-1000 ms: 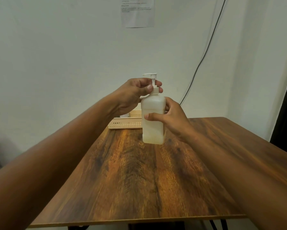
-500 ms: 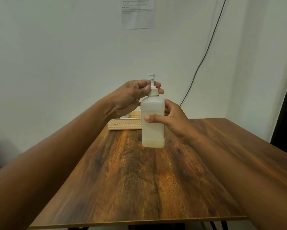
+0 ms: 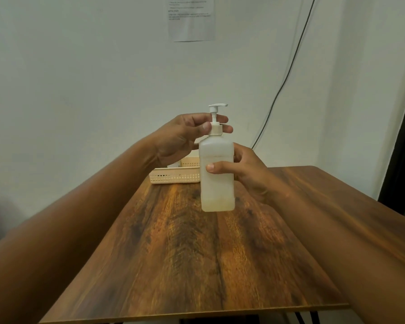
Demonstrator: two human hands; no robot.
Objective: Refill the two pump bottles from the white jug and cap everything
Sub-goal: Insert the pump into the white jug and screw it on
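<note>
A translucent white pump bottle (image 3: 216,183) is held upright above the wooden table (image 3: 196,253), with a thin layer of pale liquid at its bottom. My right hand (image 3: 241,171) wraps around the bottle's body from the right. My left hand (image 3: 187,134) pinches the collar of the white pump cap (image 3: 215,122) between thumb and fingers. The pump's spout points right. The white jug and a second pump bottle are not in sight.
A cream perforated basket (image 3: 173,177) sits at the table's far edge against the wall, partly hidden by my left hand and the bottle. A black cable (image 3: 288,73) runs down the wall. A printed sheet (image 3: 191,18) hangs above.
The pump head has turned: its spout pointed left, then toward the camera, and now points right. My left fingers shifted on the collar. The bottle sits slightly lower in view.
</note>
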